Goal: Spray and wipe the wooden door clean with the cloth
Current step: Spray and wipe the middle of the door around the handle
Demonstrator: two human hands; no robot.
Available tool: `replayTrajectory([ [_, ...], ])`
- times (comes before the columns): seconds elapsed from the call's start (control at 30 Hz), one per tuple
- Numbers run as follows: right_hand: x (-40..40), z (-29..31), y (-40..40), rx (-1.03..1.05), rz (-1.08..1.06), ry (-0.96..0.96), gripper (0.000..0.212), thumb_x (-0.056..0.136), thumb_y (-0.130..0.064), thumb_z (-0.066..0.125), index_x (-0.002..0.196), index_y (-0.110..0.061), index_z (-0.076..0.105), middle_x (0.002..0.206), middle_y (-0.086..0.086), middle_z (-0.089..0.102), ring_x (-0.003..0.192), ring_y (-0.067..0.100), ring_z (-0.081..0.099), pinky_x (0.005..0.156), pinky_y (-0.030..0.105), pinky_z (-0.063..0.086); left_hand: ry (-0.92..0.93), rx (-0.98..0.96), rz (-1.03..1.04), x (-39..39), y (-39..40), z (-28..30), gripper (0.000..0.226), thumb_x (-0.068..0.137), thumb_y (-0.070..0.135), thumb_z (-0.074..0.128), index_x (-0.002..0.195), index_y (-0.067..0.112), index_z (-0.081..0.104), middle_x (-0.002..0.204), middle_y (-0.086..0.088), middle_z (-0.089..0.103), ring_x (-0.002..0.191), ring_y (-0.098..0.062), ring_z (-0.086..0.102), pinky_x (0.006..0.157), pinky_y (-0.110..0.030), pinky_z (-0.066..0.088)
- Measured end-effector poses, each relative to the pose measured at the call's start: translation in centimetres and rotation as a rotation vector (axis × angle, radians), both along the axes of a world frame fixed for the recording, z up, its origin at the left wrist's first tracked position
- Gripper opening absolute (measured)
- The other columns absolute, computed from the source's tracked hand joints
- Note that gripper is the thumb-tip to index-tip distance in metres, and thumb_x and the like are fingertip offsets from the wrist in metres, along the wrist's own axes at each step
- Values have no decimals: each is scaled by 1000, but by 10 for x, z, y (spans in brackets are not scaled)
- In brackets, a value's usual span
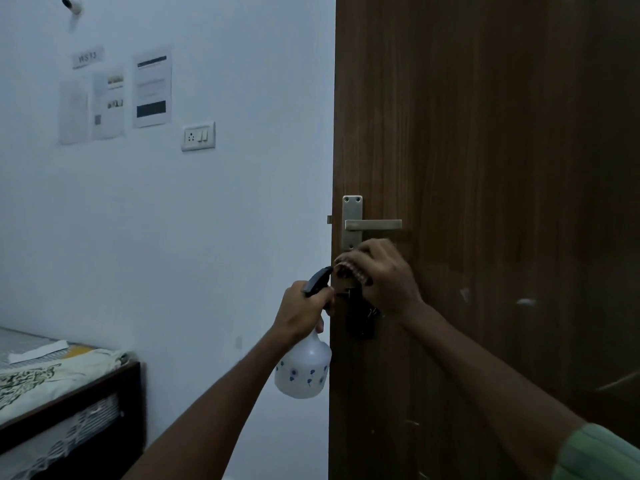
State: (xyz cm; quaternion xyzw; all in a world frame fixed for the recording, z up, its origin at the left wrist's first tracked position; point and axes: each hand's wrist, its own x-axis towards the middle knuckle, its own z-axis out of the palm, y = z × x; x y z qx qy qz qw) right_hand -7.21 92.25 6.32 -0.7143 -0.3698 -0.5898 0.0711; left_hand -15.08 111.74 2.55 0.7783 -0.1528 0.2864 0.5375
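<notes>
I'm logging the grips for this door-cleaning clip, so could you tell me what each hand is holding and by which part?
The left hand grips the spray bottle by its neck, under the dark trigger head. The right hand holds a bunched cloth against the wooden door.

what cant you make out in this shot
Head view only:
- Cloth: the right hand covers something pale and dark below the door handle; unclear what.
- Wall papers: print blurred, unreadable.
- Spray bottle nozzle: behind the left hand.
- Door: cut off by the frame edges.
</notes>
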Motion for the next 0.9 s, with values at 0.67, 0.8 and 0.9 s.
replayTrajectory([
  [0.67, 9, -67, -35, -165, -7, -85, 26, 94, -10, 61, 115, -10, 77, 138, 15, 65, 130, 36, 58, 102, 50, 54, -64, -14, -69, 15, -3, -44, 27, 104, 10, 58, 78, 9, 67, 72, -17, 70, 39, -16, 57, 42, -21, 43],
  [0.8, 14, -61, -15, -225, 26, -114, 27, 91, -8, 59, 109, -12, 78, 129, 12, 69, 126, 34, 59, 100, 49, 53, -111, -69, -11, 28, -14, -44, 27, 104, 13, 61, 78, 11, 67, 59, -5, 65, 40, -15, 58, 43, -23, 44],
  [0.9, 14, -56, 2, -296, 1, -78, 23, 86, -5, 73, 108, -11, 77, 126, 11, 69, 125, 35, 59, 101, 50, 51, -155, -170, 24, 37, -16, -42, 26, 104, 10, 61, 80, 0, 67, 60, -14, 65, 39, -22, 59, 40, -26, 44],
])
